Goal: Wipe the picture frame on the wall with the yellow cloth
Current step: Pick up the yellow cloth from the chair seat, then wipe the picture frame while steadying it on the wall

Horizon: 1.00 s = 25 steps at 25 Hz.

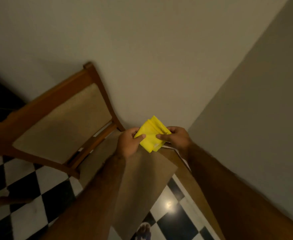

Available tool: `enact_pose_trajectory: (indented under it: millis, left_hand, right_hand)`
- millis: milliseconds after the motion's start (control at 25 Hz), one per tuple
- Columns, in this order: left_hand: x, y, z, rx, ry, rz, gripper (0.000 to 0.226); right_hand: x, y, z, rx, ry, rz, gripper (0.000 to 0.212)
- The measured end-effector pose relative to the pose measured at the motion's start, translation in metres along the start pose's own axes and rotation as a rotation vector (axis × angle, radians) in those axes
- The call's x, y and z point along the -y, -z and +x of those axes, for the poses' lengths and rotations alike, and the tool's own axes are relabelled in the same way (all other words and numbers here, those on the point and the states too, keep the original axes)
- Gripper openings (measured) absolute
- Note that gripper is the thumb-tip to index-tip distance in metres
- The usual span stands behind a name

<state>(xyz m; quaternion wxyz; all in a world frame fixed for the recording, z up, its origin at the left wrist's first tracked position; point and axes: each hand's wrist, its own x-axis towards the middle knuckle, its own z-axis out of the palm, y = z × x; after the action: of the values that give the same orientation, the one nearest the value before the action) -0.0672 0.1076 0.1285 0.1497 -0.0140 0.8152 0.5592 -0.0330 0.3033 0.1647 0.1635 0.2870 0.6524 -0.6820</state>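
A folded yellow cloth is held between both hands in front of a room corner. My left hand pinches its left edge with thumb on top. My right hand grips its right edge. The cloth looks folded into a thick square with several layers. No picture frame is in view; only bare beige walls show above and to the right.
A wooden chair with a woven cushioned seat stands at the left against the wall. A brown flat board lies below my hands. The floor has black-and-white checkered tiles with a light reflection at the lower right.
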Motion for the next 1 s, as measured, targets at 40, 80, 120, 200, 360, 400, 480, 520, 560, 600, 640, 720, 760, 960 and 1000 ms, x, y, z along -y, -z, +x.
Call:
enact_pose_trajectory:
  millis: [40,80,120,200,360,400,480,520,560,600,640,720,760,960,1000]
  left_hand:
    - [-0.030,-0.005,-0.003,0.007,-0.035,-0.030,0.035]
    - [-0.062,-0.011,-0.007,0.012,-0.070,-0.054,0.036]
    - [-0.095,-0.017,-0.012,0.018,-0.109,-0.073,0.038]
    - [-0.167,-0.028,-0.031,0.039,-0.197,-0.096,0.036]
    - [-0.290,-0.046,-0.061,0.076,-0.375,-0.149,0.028]
    - [-0.321,-0.051,-0.072,0.078,-0.420,-0.163,0.026]
    - [-0.385,-0.062,-0.099,0.092,-0.527,-0.195,0.025]
    - [-0.415,-0.067,-0.113,0.099,-0.578,-0.212,0.025]
    - [-0.446,-0.073,-0.128,0.108,-0.629,-0.227,0.026]
    - [-0.473,-0.079,-0.140,0.118,-0.670,-0.244,0.027]
    - [-0.499,-0.084,-0.153,0.126,-0.711,-0.259,0.030]
    - [-0.556,-0.097,-0.186,0.154,-0.803,-0.286,0.035]
    - [-0.583,-0.102,-0.202,0.168,-0.848,-0.296,0.035]
    - [-0.706,-0.117,-0.284,0.221,-1.084,-0.371,0.038]
    - [-0.728,-0.118,-0.300,0.217,-1.124,-0.390,0.039]
  right_hand:
    - [0.023,0.017,-0.019,-0.010,0.038,-0.002,0.035]
    - [0.046,0.035,-0.039,-0.029,0.079,0.000,0.031]
    - [0.069,0.053,-0.060,-0.051,0.125,0.001,0.028]
    - [0.115,0.090,-0.110,-0.102,0.218,0.000,0.026]
    - [0.198,0.144,-0.202,-0.219,0.390,-0.046,0.041]
    - [0.218,0.158,-0.228,-0.257,0.432,-0.055,0.042]
    - [0.255,0.185,-0.285,-0.332,0.525,-0.074,0.041]
    - [0.271,0.198,-0.312,-0.372,0.567,-0.084,0.040]
    - [0.286,0.211,-0.341,-0.415,0.608,-0.097,0.038]
    - [0.300,0.221,-0.366,-0.449,0.646,-0.112,0.036]
    - [0.312,0.231,-0.392,-0.489,0.682,-0.126,0.035]
    - [0.335,0.256,-0.451,-0.588,0.755,-0.152,0.034]
    - [0.347,0.267,-0.479,-0.635,0.793,-0.161,0.033]
    - [0.396,0.311,-0.606,-0.847,0.982,-0.156,0.030]
    - [0.406,0.317,-0.628,-0.879,1.026,-0.159,0.028]
